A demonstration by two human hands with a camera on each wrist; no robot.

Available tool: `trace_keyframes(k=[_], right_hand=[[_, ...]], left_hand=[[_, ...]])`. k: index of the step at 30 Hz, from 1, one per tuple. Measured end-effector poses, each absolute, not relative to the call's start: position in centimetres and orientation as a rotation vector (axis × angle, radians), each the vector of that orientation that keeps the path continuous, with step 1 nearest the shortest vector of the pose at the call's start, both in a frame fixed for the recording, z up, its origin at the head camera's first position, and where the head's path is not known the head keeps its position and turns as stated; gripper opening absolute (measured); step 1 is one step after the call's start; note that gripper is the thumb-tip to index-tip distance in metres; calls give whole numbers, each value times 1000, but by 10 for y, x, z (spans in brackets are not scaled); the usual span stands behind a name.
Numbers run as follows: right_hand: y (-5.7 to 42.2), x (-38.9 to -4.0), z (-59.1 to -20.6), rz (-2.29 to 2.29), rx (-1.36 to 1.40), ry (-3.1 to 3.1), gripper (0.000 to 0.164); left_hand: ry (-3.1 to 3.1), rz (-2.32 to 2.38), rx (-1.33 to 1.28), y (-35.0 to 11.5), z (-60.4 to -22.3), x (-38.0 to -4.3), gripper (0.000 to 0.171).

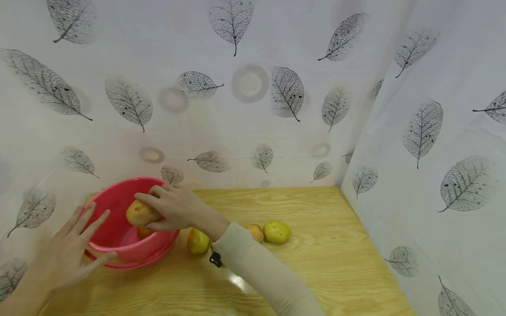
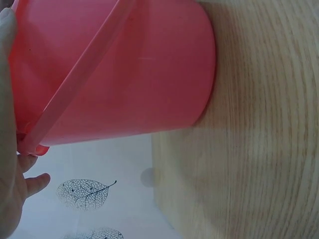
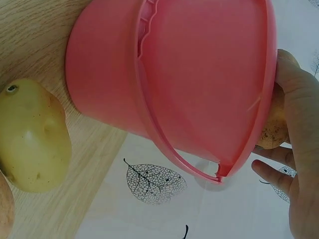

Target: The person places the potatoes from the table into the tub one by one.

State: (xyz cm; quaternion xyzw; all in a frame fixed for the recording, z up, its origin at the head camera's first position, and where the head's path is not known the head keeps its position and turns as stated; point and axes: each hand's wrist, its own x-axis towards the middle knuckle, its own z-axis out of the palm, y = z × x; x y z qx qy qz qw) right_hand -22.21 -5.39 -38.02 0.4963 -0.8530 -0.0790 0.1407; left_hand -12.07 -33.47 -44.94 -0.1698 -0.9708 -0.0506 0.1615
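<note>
A pink bucket (image 1: 118, 251) with a handle (image 3: 149, 107) stands on the table at the left. Over its opening my right hand (image 1: 175, 206) grips a brown potato (image 1: 141, 213), thumb on one side and fingers on the other. In the right wrist view that potato (image 3: 273, 122) shows partly behind the bucket's rim. Another orange-brown piece (image 1: 144, 231) lies inside the bucket, mostly hidden. My left hand (image 1: 65, 252) is at the bucket's left rim with fingers spread and fairly straight. The left wrist view shows only part of that hand (image 2: 7, 184) beside the rim.
Right of the bucket lies a yellow potato (image 1: 198, 241). Farther right, another yellow potato (image 1: 277, 232) sits beside a brownish one (image 1: 254, 232), partly covered by the right sleeve (image 1: 261, 267). A small black object (image 1: 215, 259) shows by the right wrist. Leaf-patterned sheeting (image 1: 253, 127) borders the wooden table (image 1: 336, 263).
</note>
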Motion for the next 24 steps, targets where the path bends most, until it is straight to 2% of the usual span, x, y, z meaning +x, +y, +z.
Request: trace_keyframes(k=[24], right_hand=[[-71,-234,-381,-269,1417,-2732,79]], left_hand=[[-2821,-126,-450,-333,-448,-121,109]])
